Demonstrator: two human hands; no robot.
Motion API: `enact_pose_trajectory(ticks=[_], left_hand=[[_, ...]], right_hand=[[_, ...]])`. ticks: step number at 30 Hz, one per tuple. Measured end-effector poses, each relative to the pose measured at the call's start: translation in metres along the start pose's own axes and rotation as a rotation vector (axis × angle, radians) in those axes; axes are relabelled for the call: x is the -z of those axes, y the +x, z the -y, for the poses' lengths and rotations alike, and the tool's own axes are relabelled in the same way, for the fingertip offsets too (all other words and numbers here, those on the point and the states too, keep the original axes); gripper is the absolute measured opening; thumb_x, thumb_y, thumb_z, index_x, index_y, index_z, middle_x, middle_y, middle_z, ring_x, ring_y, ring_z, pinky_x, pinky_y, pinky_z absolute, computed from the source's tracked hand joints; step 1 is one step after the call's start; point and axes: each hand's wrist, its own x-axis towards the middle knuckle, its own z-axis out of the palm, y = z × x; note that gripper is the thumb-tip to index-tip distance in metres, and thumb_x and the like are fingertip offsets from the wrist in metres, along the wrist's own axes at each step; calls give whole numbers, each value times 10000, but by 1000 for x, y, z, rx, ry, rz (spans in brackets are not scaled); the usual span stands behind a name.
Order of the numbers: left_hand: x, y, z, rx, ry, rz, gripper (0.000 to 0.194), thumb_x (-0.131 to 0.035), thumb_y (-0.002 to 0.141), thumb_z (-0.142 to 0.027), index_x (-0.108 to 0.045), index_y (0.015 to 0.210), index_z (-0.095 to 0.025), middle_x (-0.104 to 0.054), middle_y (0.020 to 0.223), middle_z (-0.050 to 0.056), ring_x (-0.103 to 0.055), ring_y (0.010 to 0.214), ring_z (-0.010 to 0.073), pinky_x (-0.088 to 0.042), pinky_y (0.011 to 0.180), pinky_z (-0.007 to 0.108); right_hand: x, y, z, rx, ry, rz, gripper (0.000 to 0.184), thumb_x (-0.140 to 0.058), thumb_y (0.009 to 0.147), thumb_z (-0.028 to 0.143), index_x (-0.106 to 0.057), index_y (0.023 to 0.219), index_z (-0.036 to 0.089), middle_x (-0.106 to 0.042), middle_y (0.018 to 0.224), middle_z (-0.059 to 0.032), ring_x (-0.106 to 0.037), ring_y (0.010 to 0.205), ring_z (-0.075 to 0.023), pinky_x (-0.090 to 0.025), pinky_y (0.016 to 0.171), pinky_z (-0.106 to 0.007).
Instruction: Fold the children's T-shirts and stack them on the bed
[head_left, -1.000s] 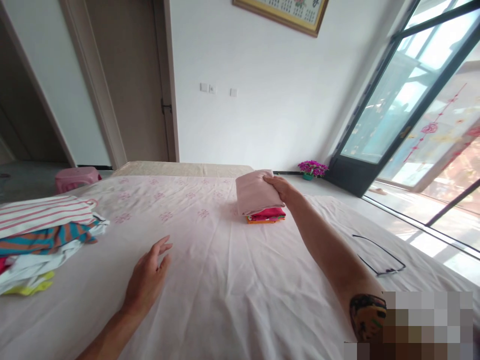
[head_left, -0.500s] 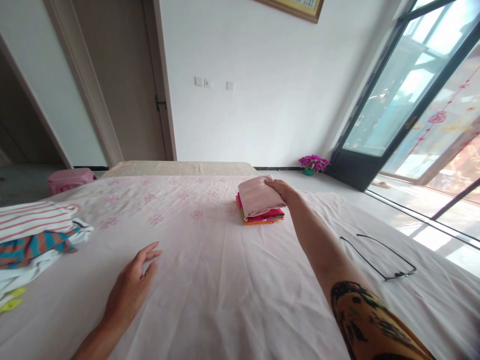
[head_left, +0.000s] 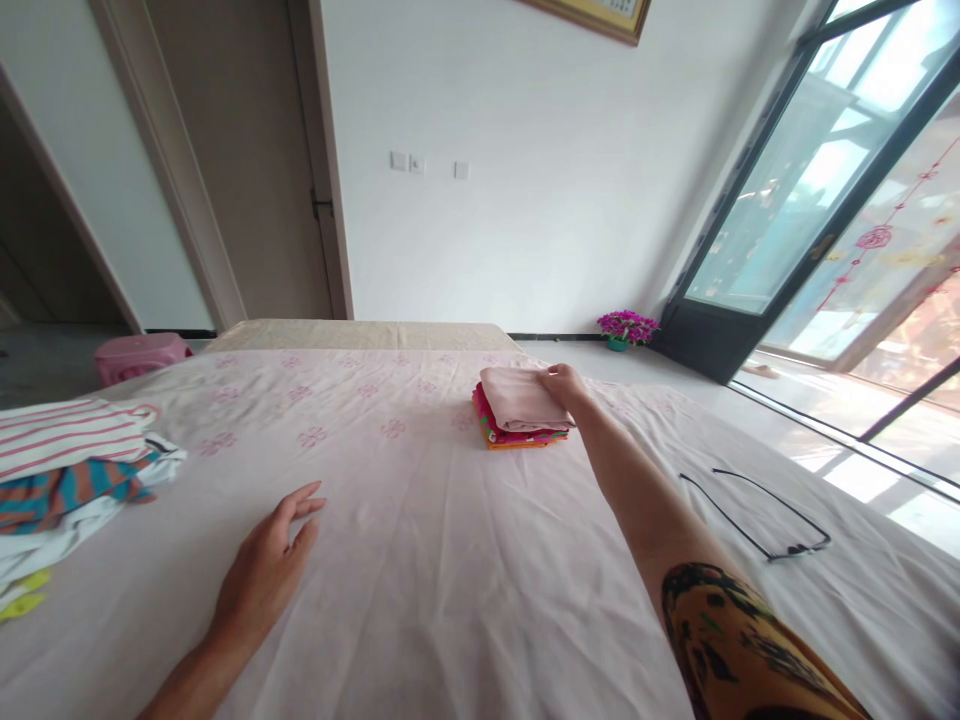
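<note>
My right hand reaches far across the bed and grips the right edge of a folded pale pink cloth. The cloth lies on top of a small stack of folded red, green and orange clothes. My left hand rests flat on the pink-patterned white sheet with its fingers apart and nothing in it.
A pile of unfolded clothes, striped pink, teal and orange, lies at the left edge of the bed. A black wire hanger lies on the sheet to the right. A pink stool, a flower pot and glass doors stand beyond.
My right hand has lowered the folded pink cloth onto the stack, where it now lies flat. My left hand has stayed on the sheet.
</note>
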Motion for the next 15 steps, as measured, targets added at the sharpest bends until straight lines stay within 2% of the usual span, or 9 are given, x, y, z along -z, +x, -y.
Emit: enact_pose_trajectory(ticks=[2, 4, 7, 9, 11, 13, 15], left_hand=[[0, 0, 0, -12, 2, -2, 482, -417, 889, -425, -490, 1342, -277, -692, 1218, 19, -651, 1025, 210, -487, 832, 322], [0, 0, 1, -17, 7, 0, 480, -417, 888, -420, -493, 1340, -279, -693, 1216, 17, -653, 1019, 208, -490, 827, 323], [0, 0, 2, -22, 7, 2, 476, -410, 886, -418, -501, 1332, -280, -697, 1205, 14, -655, 1032, 207, -498, 837, 327], [-1, 0, 4, -37, 6, 2, 471, -405, 885, -416, -511, 1320, -269, -698, 1197, 19, -649, 1065, 210, -496, 876, 337], [-2, 1, 6, -61, 9, 8, 466, -405, 886, -411, -517, 1311, -256, -694, 1199, 28, -639, 1096, 213, -486, 925, 350], [-4, 1, 7, -81, 15, 13, 460, -407, 887, -403, -521, 1305, -247, -689, 1208, 35, -631, 1118, 214, -477, 959, 357], [-4, 2, 8, -87, 25, 15, 453, -413, 884, -386, -527, 1300, -249, -689, 1208, 32, -631, 1123, 211, -476, 969, 358]], right_hand=[[-4, -11, 9, 63, -100, -84, 538, -603, 877, 332, -516, 1367, 127, -516, 1407, -203, -440, 1312, -346, -327, 1086, -502], [-14, -26, 21, 218, -259, -92, 529, -518, 935, 388, -473, 1419, 182, -459, 1477, -160, -352, 1382, -331, -242, 1133, -527], [-31, -48, 35, 493, -505, 5, 554, -339, 990, 536, -399, 1478, 280, -405, 1537, -75, -247, 1443, -324, -200, 1136, -591], [-40, -56, 36, 558, -596, 82, 576, -269, 994, 582, -328, 1511, 335, -328, 1584, -35, -183, 1464, -341, -199, 1114, -640], [-45, -56, 32, 584, -672, 170, 558, -263, 1001, 561, -319, 1515, 351, -312, 1592, -26, -222, 1449, -342, -247, 1099, -620], [-48, -52, 24, 617, -726, 247, 517, -275, 1012, 502, -353, 1500, 353, -374, 1561, -25, -316, 1405, -311, -309, 1089, -544], [-50, -48, 16, 656, -753, 269, 483, -278, 1019, 445, -380, 1485, 366, -433, 1524, -13, -380, 1361, -281, -346, 1075, -486]])
